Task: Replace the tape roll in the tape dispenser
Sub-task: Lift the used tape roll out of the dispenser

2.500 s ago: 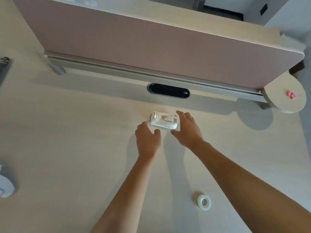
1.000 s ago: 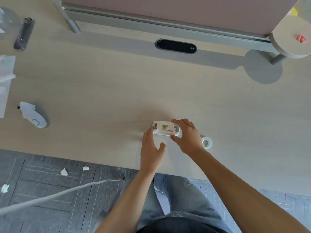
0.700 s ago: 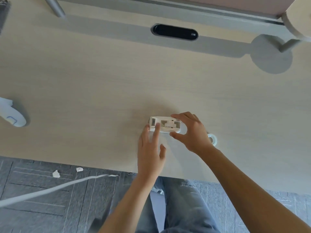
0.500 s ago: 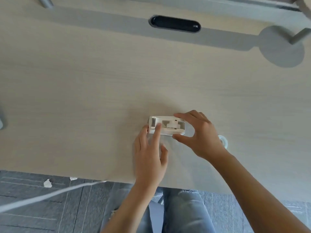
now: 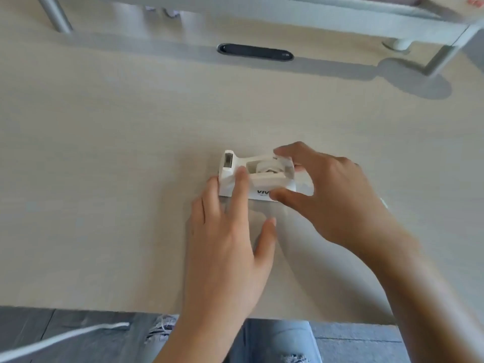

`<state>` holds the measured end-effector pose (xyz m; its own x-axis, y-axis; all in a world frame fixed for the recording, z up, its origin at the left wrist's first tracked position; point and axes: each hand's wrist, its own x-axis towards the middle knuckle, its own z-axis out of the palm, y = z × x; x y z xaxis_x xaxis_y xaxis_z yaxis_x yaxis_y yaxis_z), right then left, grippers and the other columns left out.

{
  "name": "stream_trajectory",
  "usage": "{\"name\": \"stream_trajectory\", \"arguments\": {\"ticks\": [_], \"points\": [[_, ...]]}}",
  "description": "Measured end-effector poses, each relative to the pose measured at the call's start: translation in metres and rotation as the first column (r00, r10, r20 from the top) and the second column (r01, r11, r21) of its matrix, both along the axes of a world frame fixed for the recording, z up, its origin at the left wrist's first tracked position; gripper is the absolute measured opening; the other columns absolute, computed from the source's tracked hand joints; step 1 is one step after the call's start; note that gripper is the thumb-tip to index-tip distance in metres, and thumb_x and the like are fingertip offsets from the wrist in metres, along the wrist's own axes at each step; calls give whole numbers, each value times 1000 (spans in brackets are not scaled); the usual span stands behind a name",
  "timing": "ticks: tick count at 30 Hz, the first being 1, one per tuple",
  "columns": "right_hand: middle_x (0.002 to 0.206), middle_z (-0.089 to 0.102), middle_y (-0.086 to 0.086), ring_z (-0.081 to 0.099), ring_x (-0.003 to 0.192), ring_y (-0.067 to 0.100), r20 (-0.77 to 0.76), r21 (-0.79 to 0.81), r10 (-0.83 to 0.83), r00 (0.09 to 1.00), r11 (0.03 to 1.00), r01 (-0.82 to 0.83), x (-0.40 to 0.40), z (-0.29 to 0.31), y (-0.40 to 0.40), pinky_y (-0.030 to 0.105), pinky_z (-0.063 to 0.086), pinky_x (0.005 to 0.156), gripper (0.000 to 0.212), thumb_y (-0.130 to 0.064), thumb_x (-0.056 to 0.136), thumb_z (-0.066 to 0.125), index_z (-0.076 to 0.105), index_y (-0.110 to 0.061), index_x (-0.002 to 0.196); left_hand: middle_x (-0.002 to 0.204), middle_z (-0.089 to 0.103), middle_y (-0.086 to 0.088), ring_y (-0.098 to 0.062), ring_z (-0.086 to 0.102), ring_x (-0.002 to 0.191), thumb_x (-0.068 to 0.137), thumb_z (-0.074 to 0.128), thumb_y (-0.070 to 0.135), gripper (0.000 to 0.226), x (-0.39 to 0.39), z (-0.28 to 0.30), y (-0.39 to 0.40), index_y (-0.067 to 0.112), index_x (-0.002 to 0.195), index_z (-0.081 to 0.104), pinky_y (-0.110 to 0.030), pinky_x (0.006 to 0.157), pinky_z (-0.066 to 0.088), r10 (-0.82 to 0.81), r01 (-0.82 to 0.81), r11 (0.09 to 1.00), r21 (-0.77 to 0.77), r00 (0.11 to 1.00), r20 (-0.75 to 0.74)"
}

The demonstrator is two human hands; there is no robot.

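Note:
A white tape dispenser stands on the light wooden desk, its cutter end pointing left. Inside its well sits a nearly used-up roll core. My left hand rests flat on the desk with its forefinger pressed on the dispenser's left part. My right hand pinches the dispenser's right end between thumb and fingers. The spare tape roll is hidden behind my right hand; only a pale sliver shows.
A black oval cable slot lies at the back of the desk. Behind it runs a grey divider rail with metal legs. The desk's near edge runs just below my wrists, with my jeans and a white cable beneath.
The dispenser was pulled from the back of the desk towards the near edge. My left forefinger has come onto its left part and my right hand has closed around its right end.

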<state>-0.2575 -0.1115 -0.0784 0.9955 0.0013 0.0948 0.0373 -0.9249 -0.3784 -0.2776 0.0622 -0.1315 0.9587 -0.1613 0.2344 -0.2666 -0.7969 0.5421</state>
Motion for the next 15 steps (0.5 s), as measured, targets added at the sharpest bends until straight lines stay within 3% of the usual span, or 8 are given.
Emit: {"name": "stream_trajectory", "arguments": {"ticks": [5,10,12,15], "points": [[125,75,-3,68,118,29,85,29,-41,996,999,39,-10,-12,6,40,50,94,60,-43,90,76,53,-31,144,142,51,-13,-37,46,128,93,58,48,74,-1,-6,0,26,160,35,-49,102,49,-14,12,1000,29,997,75],[145,62,-4,58,133,19,14,118,-46,999,992,44,-15,-4,4,30,43,104,73,-30,89,77,45,-31,155,138,53,-13,-38,49,125,93,59,40,70,-4,-5,2,30,158,36,-47,98,50,-26,22,999,41,995,93],[146,59,-5,55,134,15,52,215,-41,998,976,29,-14,5,0,31,45,109,64,-19,90,70,50,-27,151,135,54,-13,-37,50,123,91,60,38,70,-3,-6,2,31,157,38,-46,97,49,-18,16,1000,26,994,106],[130,68,-9,63,121,10,166,354,-38,985,935,-23,-7,13,-2,35,52,105,37,-12,94,67,70,-25,128,137,55,-13,-36,50,125,90,61,38,70,-4,-6,2,31,157,41,-45,98,48,-7,7,1000,1,993,117]]}}
